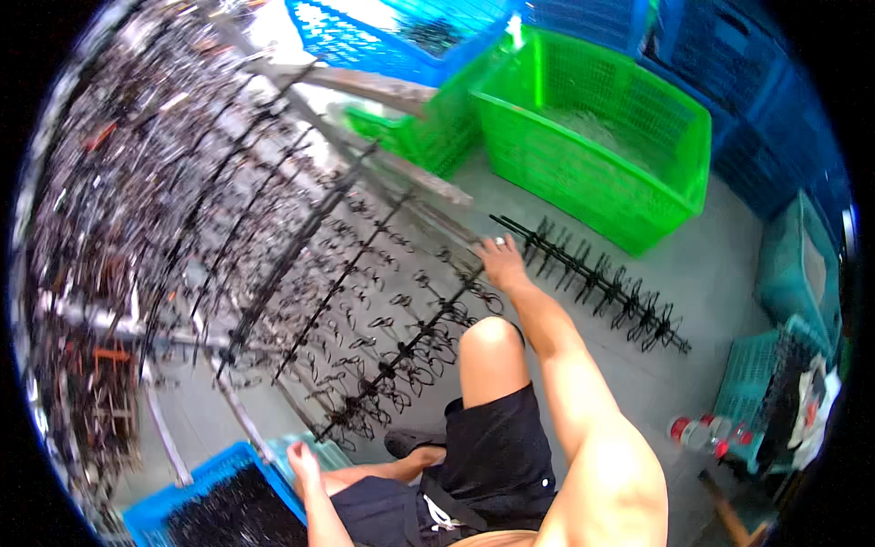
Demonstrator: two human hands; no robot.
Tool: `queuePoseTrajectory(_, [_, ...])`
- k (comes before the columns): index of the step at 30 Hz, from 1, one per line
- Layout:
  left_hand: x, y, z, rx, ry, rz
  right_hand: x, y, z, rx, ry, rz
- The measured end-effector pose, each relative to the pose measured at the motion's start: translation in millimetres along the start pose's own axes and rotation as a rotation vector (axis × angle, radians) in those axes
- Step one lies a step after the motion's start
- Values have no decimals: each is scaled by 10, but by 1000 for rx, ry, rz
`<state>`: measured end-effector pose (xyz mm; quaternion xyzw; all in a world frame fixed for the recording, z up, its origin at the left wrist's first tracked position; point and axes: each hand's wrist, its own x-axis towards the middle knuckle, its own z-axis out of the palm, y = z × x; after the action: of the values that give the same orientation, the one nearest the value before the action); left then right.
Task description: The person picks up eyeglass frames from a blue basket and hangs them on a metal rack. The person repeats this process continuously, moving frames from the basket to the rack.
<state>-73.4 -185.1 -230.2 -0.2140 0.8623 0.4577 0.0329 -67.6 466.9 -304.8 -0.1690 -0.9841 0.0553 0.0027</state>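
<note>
A long black rod (401,356) hung with small wire loops slants across the wooden rack in front of me. My right hand (501,263), with a ring on one finger, is at the rod's far end beside the rail (447,228), its fingers bent over that end. Near the rod's close end is my left hand (303,463), next to a blue crate (246,451). Its fingers are small and partly hidden, so their grip is unclear. More rods with loops (319,310) lie roughly parallel across the rack to the left, blurred toward the edge.
Beyond my right hand, a separate pair of looped rods (592,273) lies at an angle. A green crate (583,182) stands behind it, a blue basket (383,46) at the top. Teal crates (743,374) and red-capped clear bottles (700,434) sit at right.
</note>
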Motion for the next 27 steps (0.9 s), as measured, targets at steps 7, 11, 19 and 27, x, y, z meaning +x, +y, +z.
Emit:
queuePoseTrajectory(7, [-878, 851, 144, 126, 75, 7, 337, 25, 489, 234, 262, -4])
queuePoseTrajectory(11, [-894, 1211, 381, 185, 8, 69, 407, 11, 496, 294, 286, 30])
queuePoseTrajectory(19, [-1493, 2344, 1198, 367, -232, 371, -290, 833, 177, 341, 387, 459])
queuePoseTrajectory(27, [-970, 1681, 1127, 199, -385, 252, -2165, 1710, 616, 209, 261, 1569])
